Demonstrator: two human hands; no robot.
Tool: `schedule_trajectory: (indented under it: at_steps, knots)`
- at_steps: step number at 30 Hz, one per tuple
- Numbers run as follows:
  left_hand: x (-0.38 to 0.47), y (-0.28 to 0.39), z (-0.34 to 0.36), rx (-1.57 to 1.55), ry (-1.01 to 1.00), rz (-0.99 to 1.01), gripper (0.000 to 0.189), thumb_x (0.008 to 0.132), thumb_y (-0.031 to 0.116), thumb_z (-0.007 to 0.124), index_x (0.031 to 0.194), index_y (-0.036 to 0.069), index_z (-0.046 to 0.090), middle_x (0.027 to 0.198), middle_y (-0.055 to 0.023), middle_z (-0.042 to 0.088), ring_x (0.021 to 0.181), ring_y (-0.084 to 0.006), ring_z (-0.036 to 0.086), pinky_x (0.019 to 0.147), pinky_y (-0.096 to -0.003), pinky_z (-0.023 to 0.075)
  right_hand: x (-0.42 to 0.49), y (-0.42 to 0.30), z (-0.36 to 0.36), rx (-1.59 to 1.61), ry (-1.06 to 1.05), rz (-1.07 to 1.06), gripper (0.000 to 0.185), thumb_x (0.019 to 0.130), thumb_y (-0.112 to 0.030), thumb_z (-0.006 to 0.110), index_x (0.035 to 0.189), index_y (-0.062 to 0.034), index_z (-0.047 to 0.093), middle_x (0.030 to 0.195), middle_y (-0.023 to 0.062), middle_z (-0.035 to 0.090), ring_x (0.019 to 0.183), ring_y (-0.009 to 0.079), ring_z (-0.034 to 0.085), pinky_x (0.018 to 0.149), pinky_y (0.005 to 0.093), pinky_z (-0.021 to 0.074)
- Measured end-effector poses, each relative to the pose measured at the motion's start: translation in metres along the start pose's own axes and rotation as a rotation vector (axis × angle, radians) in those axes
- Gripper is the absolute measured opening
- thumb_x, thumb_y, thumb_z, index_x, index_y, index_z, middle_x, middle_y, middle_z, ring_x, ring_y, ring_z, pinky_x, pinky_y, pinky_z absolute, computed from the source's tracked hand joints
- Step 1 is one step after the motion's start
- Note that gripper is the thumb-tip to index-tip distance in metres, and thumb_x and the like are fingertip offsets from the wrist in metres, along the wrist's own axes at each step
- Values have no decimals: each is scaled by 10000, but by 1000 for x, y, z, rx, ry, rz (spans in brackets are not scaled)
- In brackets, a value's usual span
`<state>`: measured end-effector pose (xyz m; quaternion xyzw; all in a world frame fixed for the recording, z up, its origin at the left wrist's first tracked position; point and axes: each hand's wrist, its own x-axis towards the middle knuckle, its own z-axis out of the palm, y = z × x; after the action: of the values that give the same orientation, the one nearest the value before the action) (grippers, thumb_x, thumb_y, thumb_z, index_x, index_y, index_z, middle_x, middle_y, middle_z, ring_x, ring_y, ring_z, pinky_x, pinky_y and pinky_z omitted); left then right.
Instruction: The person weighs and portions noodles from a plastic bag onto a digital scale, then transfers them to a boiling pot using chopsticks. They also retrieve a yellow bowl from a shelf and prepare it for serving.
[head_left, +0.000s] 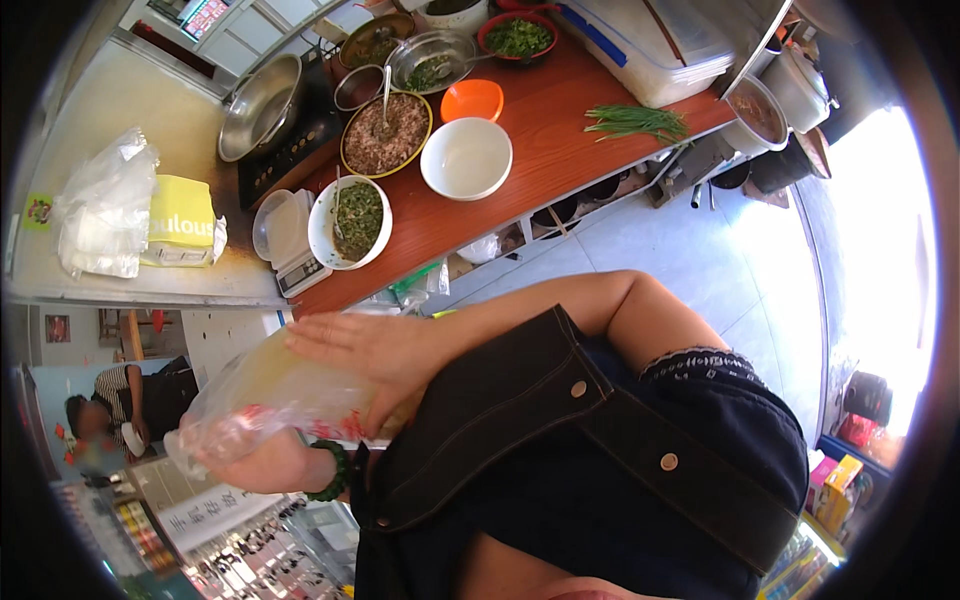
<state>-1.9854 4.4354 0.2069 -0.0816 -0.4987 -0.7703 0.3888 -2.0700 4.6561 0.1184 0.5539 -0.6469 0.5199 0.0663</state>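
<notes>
Between my hands is a clear plastic bag with red print and pale yellowish contents that I cannot make out. My right hand lies across the bag's upper side, fingers extended and thumb on the printed area. My left hand, below a green bead bracelet, holds the bag's other end, partly covered by its film. Both hands are close in front of my dark apron. Beyond them, on the wooden counter, stands a white bowl of chopped greens with a spoon in it.
A kitchen scale, a yellow-rimmed bowl of minced filling, a white bowl and an orange bowl share the counter. Green stalks lie near its edge. A steel pan tilts beside the cooktop. Another person is in the background.
</notes>
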Motion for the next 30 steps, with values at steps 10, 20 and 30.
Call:
schedule_trajectory:
  at_steps: [10,20,30]
  knots:
    - [-163,-28,205,-289,26,-606,239,1009,281,483,1071,67,568,971,-63,588,926,-164,560,827,-371,468,-117,-76,-73,-272,218,323,908,737,-266,726,1498,-20,297,1249,184,581,1090,343,592,924,429,494]
    - [-179,-52,290,265,-924,-398,422,972,321,578,1186,-42,549,1136,-107,566,1056,-194,526,953,-351,401,-186,-69,-196,-214,707,525,369,728,-120,736,1086,-72,656,897,119,691,803,284,684,744,391,535]
    - [-148,-177,360,423,-1083,63,576,942,191,639,1422,-11,392,1423,-199,384,1338,-339,361,1116,-441,291,-224,-11,-465,489,1738,497,257,1004,-265,501,998,-27,597,880,123,668,771,264,659,758,426,546]
